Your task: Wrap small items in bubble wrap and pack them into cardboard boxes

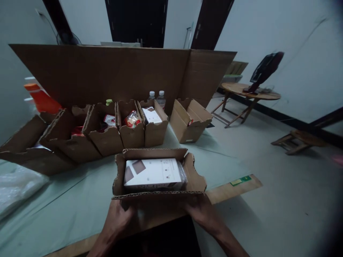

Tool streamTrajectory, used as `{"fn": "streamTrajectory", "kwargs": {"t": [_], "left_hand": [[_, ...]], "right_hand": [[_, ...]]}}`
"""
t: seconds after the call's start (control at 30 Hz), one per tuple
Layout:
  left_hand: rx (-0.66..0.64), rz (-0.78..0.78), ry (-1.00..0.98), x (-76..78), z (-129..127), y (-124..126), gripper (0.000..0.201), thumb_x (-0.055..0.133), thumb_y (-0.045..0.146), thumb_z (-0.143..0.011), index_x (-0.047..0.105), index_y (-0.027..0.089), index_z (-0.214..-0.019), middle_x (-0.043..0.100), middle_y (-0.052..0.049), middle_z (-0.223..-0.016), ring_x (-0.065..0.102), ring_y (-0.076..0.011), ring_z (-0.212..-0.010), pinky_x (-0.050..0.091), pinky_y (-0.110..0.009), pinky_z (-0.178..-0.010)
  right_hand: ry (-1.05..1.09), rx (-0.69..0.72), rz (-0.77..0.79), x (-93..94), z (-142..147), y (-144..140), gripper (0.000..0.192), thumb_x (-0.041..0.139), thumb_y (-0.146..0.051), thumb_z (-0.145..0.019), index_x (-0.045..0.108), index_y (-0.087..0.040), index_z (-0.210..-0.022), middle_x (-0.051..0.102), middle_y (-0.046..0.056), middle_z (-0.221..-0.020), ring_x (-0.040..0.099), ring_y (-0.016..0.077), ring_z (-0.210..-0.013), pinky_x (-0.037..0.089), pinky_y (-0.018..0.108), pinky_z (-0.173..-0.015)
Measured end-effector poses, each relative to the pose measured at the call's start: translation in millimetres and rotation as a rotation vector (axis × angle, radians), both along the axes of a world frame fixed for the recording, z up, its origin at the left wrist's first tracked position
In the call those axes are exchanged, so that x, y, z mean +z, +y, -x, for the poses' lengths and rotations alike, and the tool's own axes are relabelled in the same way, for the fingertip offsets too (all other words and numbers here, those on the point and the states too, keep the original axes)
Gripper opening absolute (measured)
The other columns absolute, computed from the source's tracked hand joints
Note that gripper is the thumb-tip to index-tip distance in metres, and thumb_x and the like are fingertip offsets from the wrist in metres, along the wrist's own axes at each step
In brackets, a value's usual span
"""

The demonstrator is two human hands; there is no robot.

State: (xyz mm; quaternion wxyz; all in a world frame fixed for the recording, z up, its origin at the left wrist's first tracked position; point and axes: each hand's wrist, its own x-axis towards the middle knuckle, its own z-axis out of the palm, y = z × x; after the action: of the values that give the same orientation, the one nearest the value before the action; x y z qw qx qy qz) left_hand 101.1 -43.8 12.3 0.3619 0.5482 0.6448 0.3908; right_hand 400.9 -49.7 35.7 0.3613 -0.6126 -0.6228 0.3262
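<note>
An open cardboard box (160, 200) is held in front of me at the table's near side. Inside it lies a white printed carton (154, 173), with clear plastic wrap (182, 173) at its right end. My left hand (120, 214) grips the box low on its left side, and my right hand (195, 208) grips it low on the right. Both hands are closed on the cardboard; their fingertips are hidden beneath and behind the near wall.
Several cardboard bins (105, 139) with packets stand in a row behind, and another bin (191, 123) stands to the right. Bubble wrap (20, 189) lies at left. A tall cardboard screen (120, 71) closes the back. The table's wooden edge (227, 191) runs along the near side.
</note>
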Motion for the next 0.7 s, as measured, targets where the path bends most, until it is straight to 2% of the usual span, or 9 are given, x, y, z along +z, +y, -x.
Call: {"fn": "streamTrajectory", "kwargs": {"t": [0.13, 0.23, 0.33, 0.43, 0.57, 0.7], "left_hand": [[0.051, 0.027, -0.096, -16.4, 9.6, -4.4, 0.052, 0.069, 0.058, -0.070, 0.072, 0.016, -0.101, 0.076, -0.013, -0.103, 0.068, -0.0380, -0.108, 0.055, -0.052, -0.095], [0.093, 0.005, -0.179, -24.4, 2.6, -6.5, 0.058, 0.069, 0.056, -0.073, 0.067, 0.016, -0.115, 0.074, -0.012, -0.111, 0.067, -0.0350, -0.111, 0.055, -0.048, -0.096], [0.139, -0.027, -0.226, -23.1, -18.4, -5.2, 0.063, 0.070, 0.053, -0.075, 0.061, 0.015, -0.125, 0.073, -0.013, -0.114, 0.067, -0.0329, -0.111, 0.055, -0.044, -0.096], [0.093, -0.048, -0.258, -14.2, -51.4, 7.3, 0.064, 0.068, 0.048, -0.080, 0.055, 0.015, -0.133, 0.069, -0.013, -0.120, 0.066, -0.0302, -0.111, 0.053, -0.042, -0.097], [-0.114, -0.134, -0.322, -4.5, -103.9, 50.5, 0.063, 0.063, 0.037, -0.084, 0.047, 0.018, -0.141, 0.063, -0.012, -0.131, 0.060, -0.0282, -0.120, 0.048, -0.041, -0.103], [-0.293, -0.236, -0.344, -13.0, -147.5, 103.5, 0.068, 0.062, 0.035, -0.084, 0.041, 0.017, -0.147, 0.055, -0.016, -0.142, 0.050, -0.0314, -0.134, 0.039, -0.048, -0.114]], "right_hand": [[0.126, 0.123, -0.010, -8.3, -38.1, 22.5, 0.102, 0.087, -0.036, -0.059, 0.045, -0.024, -0.151, 0.060, 0.013, -0.144, 0.057, 0.0369, -0.133, 0.048, 0.053, -0.109], [0.203, 0.212, -0.021, -17.5, -47.9, 46.5, 0.118, 0.091, -0.037, -0.053, 0.036, -0.027, -0.157, 0.049, 0.012, -0.155, 0.046, 0.0361, -0.143, 0.040, 0.051, -0.116], [0.307, 0.249, 0.006, -24.3, -42.5, 60.7, 0.113, 0.089, -0.046, -0.052, 0.043, -0.026, -0.153, 0.051, 0.011, -0.153, 0.047, 0.0374, -0.142, 0.042, 0.052, -0.115], [0.375, 0.234, 0.083, -23.6, -49.4, 68.8, 0.097, 0.086, -0.056, -0.055, 0.056, -0.024, -0.142, 0.065, 0.012, -0.138, 0.060, 0.0381, -0.128, 0.051, 0.055, -0.105], [0.357, 0.068, 0.091, -17.1, -91.6, 83.4, 0.075, 0.087, -0.057, -0.054, 0.070, -0.021, -0.118, 0.075, 0.013, -0.115, 0.068, 0.0381, -0.111, 0.057, 0.054, -0.096], [0.250, -0.171, -0.097, -18.5, -125.3, 87.8, 0.077, 0.083, -0.063, -0.058, 0.067, -0.021, -0.121, 0.075, 0.013, -0.113, 0.067, 0.0382, -0.111, 0.050, 0.059, -0.104]]}}
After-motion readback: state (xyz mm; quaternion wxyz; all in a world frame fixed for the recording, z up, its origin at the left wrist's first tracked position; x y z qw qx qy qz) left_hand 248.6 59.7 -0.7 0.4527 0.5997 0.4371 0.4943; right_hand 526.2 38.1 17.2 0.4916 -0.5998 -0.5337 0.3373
